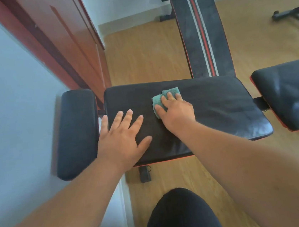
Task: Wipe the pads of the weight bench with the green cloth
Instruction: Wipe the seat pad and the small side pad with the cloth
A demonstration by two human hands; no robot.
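Observation:
The weight bench's black middle pad point(218, 105) lies across the view in front of me. A smaller black pad point(78, 132) sits at its left end and another black pad point(292, 95) at its right. My right hand point(176, 112) presses the folded green cloth point(169, 95) flat onto the middle pad, fingers stretched over it. My left hand point(123, 135) rests flat on the left part of the same pad with fingers spread, holding nothing.
A second black bench with red and white stripes point(201, 32) runs away behind the middle pad over a wooden floor. A red-brown door point(65, 39) and a pale wall stand at the left. My dark-clad knee point(181, 216) is below. Another machine's black base point(290, 13) sits at far right.

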